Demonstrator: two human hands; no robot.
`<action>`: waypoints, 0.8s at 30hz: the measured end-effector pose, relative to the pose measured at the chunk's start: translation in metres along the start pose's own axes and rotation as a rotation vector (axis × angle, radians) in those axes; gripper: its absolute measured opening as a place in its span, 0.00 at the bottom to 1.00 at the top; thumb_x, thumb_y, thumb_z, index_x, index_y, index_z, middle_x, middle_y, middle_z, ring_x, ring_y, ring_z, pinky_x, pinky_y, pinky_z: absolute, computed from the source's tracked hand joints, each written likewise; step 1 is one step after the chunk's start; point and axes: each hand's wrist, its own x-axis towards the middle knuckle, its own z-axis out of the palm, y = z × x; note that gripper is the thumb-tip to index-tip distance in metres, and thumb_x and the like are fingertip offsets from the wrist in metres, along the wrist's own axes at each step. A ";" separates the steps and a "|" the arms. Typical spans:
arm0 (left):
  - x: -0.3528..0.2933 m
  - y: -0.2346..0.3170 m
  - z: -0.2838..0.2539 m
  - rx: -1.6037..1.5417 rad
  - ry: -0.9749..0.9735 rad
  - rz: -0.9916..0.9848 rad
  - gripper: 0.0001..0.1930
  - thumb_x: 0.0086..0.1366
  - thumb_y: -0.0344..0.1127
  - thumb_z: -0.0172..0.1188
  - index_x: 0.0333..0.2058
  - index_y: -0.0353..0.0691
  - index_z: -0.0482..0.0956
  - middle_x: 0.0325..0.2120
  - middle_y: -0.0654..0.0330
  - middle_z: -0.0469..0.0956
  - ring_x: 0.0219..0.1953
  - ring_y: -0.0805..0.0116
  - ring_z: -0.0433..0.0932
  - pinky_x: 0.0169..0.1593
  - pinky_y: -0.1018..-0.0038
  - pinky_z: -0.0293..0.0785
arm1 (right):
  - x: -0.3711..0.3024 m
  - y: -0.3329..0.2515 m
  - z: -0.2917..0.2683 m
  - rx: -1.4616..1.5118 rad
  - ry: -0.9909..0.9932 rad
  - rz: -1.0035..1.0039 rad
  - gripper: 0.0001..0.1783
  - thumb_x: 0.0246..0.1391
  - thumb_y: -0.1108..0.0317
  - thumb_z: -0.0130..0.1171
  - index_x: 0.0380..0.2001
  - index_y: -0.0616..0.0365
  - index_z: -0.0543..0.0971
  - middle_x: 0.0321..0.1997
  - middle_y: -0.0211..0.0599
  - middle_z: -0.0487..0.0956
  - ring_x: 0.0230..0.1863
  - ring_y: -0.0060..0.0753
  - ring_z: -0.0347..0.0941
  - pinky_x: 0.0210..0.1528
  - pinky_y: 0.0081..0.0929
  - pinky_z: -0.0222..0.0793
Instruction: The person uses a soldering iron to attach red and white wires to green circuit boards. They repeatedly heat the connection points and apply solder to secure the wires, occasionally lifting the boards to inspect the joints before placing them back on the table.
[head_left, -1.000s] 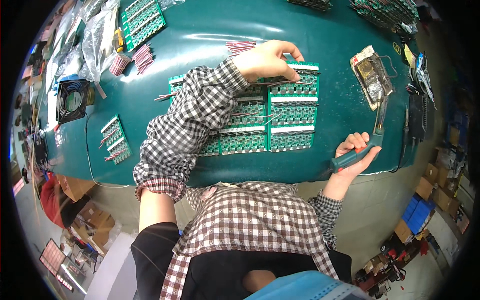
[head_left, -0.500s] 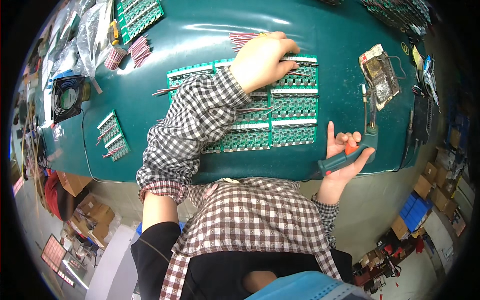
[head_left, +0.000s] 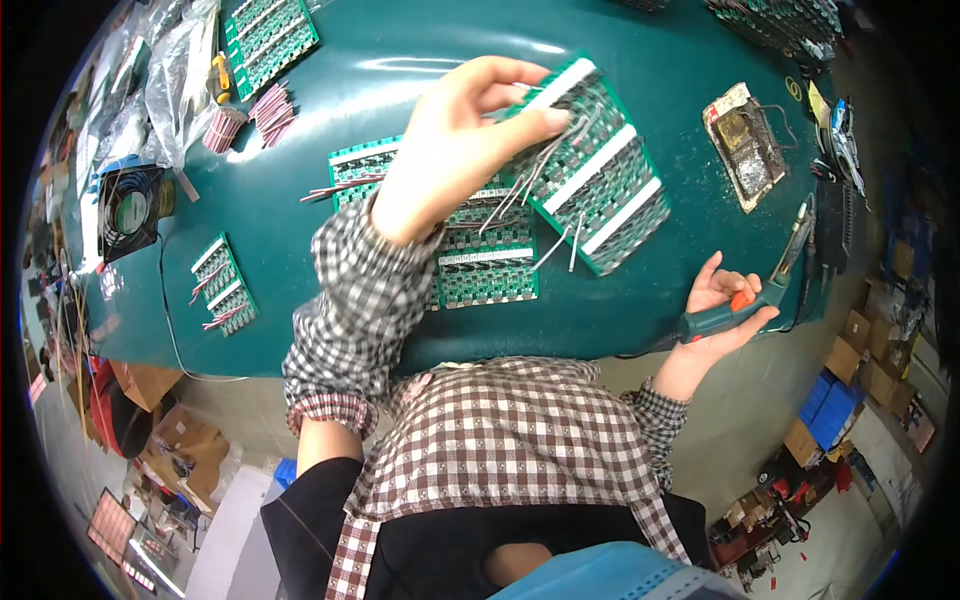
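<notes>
My left hand [head_left: 440,150] pinches the upper left edge of a green circuit board panel [head_left: 622,168], raised and tilted above the table. Several thin wires [head_left: 530,180] dangle from that panel. Below and left of it, more board panels [head_left: 488,273] lie side by side, partly hidden by my left hand and sleeve. In my right hand [head_left: 712,346], by the table's front edge, is a green soldering gun [head_left: 775,292] with an orange trigger. Its tip points up and away, apart from the boards.
A dirty soldering tray [head_left: 745,150] lies at the right on the green table [head_left: 560,335]. At the left are a small fan [head_left: 130,208], a smaller board [head_left: 225,285], wire bundles [head_left: 272,115] and plastic bags [head_left: 170,90]. Stacked boards [head_left: 785,22] stand far right.
My left hand has lifted the right-hand panel off the table and tilted it. My right hand has moved right with the soldering gun, whose tip has swung rightward away from the tray.
</notes>
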 end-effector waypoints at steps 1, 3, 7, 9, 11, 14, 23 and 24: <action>-0.009 0.009 0.001 -0.106 0.032 0.014 0.21 0.60 0.30 0.63 0.50 0.29 0.71 0.39 0.58 0.80 0.40 0.75 0.77 0.47 0.80 0.72 | 0.001 -0.001 -0.003 0.011 -0.001 -0.014 0.22 0.53 0.47 0.61 0.35 0.55 0.72 0.29 0.27 0.77 0.40 0.30 0.76 0.69 0.48 0.52; -0.020 0.006 0.000 -0.234 0.125 0.051 0.19 0.58 0.28 0.65 0.47 0.28 0.73 0.38 0.57 0.79 0.39 0.75 0.77 0.46 0.80 0.74 | 0.004 0.000 -0.006 0.004 0.007 -0.010 0.22 0.53 0.47 0.61 0.34 0.55 0.72 0.29 0.30 0.77 0.39 0.29 0.76 0.66 0.46 0.58; -0.041 0.009 0.002 -0.489 0.160 0.010 0.19 0.60 0.28 0.62 0.49 0.30 0.71 0.41 0.59 0.78 0.42 0.77 0.76 0.49 0.79 0.72 | 0.005 0.005 -0.004 -0.085 0.048 -0.023 0.23 0.54 0.46 0.61 0.34 0.55 0.70 0.29 0.32 0.75 0.38 0.29 0.76 0.62 0.42 0.64; -0.049 0.009 0.003 -0.523 0.174 0.025 0.19 0.61 0.28 0.62 0.49 0.30 0.71 0.41 0.59 0.78 0.42 0.77 0.76 0.49 0.79 0.72 | 0.004 0.005 -0.003 -0.145 0.082 -0.018 0.23 0.54 0.46 0.60 0.35 0.55 0.69 0.29 0.31 0.75 0.38 0.28 0.76 0.62 0.41 0.65; -0.052 0.008 0.003 -0.554 0.181 0.033 0.19 0.61 0.28 0.62 0.49 0.30 0.70 0.42 0.59 0.78 0.42 0.77 0.77 0.49 0.79 0.72 | 0.005 0.006 -0.004 -0.117 0.083 -0.021 0.24 0.54 0.45 0.60 0.35 0.54 0.68 0.29 0.29 0.73 0.38 0.26 0.74 0.62 0.39 0.65; -0.053 0.008 0.005 -0.580 0.186 0.036 0.19 0.61 0.28 0.62 0.50 0.30 0.70 0.42 0.58 0.78 0.43 0.76 0.77 0.49 0.79 0.72 | 0.003 0.009 0.000 -0.148 0.097 -0.042 0.25 0.53 0.44 0.60 0.36 0.55 0.67 0.30 0.28 0.70 0.37 0.24 0.71 0.58 0.32 0.67; -0.054 0.008 0.005 -0.598 0.172 0.043 0.19 0.61 0.27 0.61 0.50 0.29 0.70 0.41 0.57 0.79 0.42 0.76 0.77 0.49 0.79 0.73 | 0.003 0.012 0.001 -0.328 0.274 -0.171 0.27 0.54 0.44 0.60 0.37 0.59 0.66 0.33 0.30 0.66 0.39 0.25 0.67 0.47 0.21 0.67; -0.055 0.008 0.005 -0.597 0.172 0.044 0.19 0.61 0.27 0.61 0.50 0.29 0.70 0.41 0.57 0.79 0.42 0.76 0.77 0.49 0.79 0.73 | 0.004 0.012 0.002 -0.339 0.278 -0.179 0.28 0.54 0.44 0.60 0.37 0.59 0.66 0.33 0.30 0.66 0.39 0.24 0.67 0.47 0.20 0.67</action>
